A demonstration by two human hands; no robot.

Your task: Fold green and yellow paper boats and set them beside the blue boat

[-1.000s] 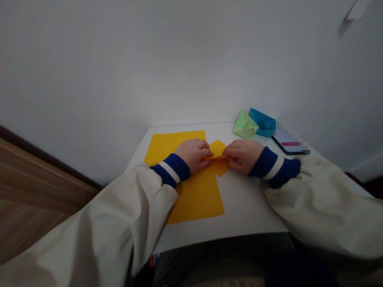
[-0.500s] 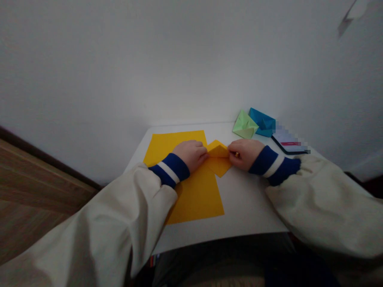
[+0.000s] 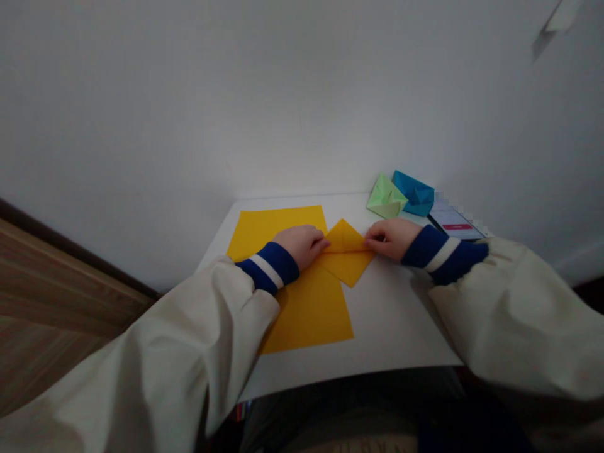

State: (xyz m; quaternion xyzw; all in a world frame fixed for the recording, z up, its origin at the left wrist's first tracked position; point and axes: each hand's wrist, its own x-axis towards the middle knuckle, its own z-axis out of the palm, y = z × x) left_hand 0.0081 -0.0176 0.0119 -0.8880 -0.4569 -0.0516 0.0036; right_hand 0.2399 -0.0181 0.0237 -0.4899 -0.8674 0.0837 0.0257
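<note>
Between my hands is a small folded orange-yellow paper (image 3: pixel 346 261), diamond-shaped with a crease running across its middle. My left hand (image 3: pixel 302 244) pinches its left corner, fingers closed. At the right corner, my right hand (image 3: pixel 391 238) grips the paper between thumb and fingertips. A large yellow sheet (image 3: pixel 306 314) lies flat under my left hand and wrist, and the folded paper's left part overlaps it. The corners inside my fingers are hidden.
A light green folded paper (image 3: pixel 385 198) and a blue folded paper (image 3: pixel 415 194) lie at the table's back right. Beside them is a phone or tablet (image 3: pixel 450 220), partly covered by my right sleeve. The white table (image 3: pixel 387 333) meets a pale wall; wooden furniture (image 3: pixel 56 302) stands left.
The folded paper has opened out wider and flatter between my hands. My right hand has moved slightly right; my left hand stays nearly in place.
</note>
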